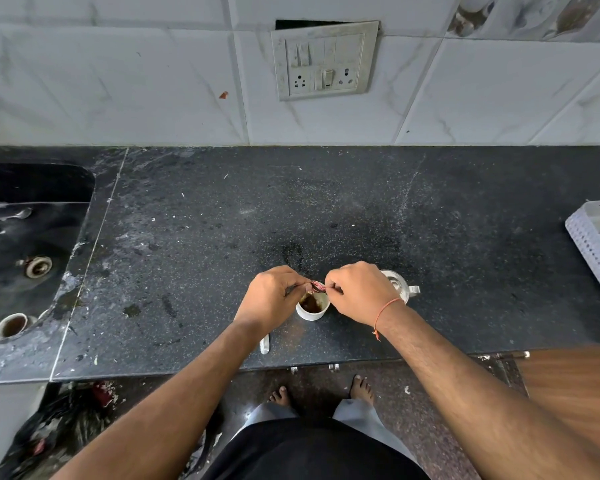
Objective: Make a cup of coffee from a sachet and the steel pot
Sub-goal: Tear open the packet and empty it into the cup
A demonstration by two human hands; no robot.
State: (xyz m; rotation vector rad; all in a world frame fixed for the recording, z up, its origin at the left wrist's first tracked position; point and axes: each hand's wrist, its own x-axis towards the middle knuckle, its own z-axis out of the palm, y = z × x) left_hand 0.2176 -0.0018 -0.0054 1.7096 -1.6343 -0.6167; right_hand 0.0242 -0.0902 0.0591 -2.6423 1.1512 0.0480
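Currently both hands, left (269, 299) and right (359, 292), pinch the sachet (317, 286) between them, just above the cup (311, 306). Sachet looks light, limp, crinkly; best gripped at its edges. Steel pot (397, 285) sits behind the right hand.

left hand (269, 299) + right hand (359, 292) pinch sachet (317, 286) | above cup (312, 306)
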